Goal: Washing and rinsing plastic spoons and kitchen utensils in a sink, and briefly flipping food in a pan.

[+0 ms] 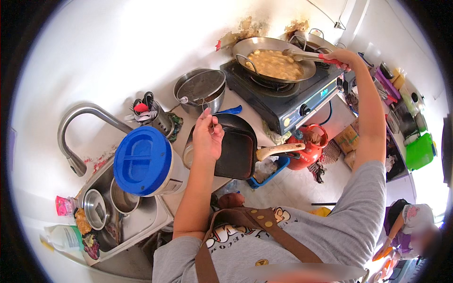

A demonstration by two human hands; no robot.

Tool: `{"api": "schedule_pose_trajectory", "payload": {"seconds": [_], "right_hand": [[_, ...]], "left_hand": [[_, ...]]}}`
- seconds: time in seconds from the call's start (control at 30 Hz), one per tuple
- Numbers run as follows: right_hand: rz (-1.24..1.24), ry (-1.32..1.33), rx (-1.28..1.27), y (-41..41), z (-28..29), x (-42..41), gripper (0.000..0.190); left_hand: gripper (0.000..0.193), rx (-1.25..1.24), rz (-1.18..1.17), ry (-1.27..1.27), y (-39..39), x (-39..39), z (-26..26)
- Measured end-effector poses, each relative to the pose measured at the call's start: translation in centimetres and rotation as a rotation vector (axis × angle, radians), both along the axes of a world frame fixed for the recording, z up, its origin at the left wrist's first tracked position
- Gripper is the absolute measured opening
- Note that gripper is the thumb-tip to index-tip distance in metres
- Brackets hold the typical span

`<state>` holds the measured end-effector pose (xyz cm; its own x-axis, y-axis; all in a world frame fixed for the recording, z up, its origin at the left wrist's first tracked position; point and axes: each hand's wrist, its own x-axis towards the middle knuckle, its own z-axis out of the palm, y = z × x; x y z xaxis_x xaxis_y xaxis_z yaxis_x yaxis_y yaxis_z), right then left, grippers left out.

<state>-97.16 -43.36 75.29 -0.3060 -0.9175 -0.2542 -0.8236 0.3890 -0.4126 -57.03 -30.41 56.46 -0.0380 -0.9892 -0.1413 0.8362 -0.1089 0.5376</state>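
My right hand (pixel 341 60) grips the red handle of long metal tongs (pixel 308 55), whose far end reaches into a wok (pixel 244 44). Pale golden pieces of food (pixel 274 63) sit in bubbling liquid inside the wok, which stands on the near burner of a black gas stove (pixel 244 83). My left hand (pixel 208 136) holds a thin wire handle of a round mesh strainer (pixel 207 85). The strainer lies tilted over a steel bowl (pixel 216 104). Below my left hand is a dark square pan (pixel 235 148) with a wooden handle (pixel 279 151).
A blue-lidded bucket (pixel 141 161) stands by the sink (pixel 155 215), under a curved faucet (pixel 92 108). Behind it is a utensil holder (pixel 161 122). A second wok (pixel 300 34) sits farther along. Below the stove is a red gas cylinder (pixel 306 155). Another person (pixel 407 226) is at lower right.
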Motion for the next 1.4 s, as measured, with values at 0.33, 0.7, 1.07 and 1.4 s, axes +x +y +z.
{"api": "schedule_pose_trajectory", "payload": {"seconds": [0.33, 0.7, 1.07, 1.4], "right_hand": [[0.164, -0.25, 0.05, -1.5, -3.8, 4.0, 0.032], [0.646, 0.6, -0.47, 6.2, 1.0, 7.9, 0.041], [0.56, 1.019, -0.287, 7.4, -0.6, 10.5, 0.032], [0.39, 0.948, -0.446, 5.0, -0.8, 6.9, 0.035]], "left_hand": [[0.023, 0.007, -0.031, -0.009, 0.1, 0.2, 0.0], [0.019, 0.002, -0.009, 0.002, 0.1, 0.1, 0.0], [0.018, -0.015, -0.012, 0.028, -0.1, -0.1, -0.2], [0.018, -0.03, -0.03, 0.013, 0.0, -0.2, -0.2]]}}
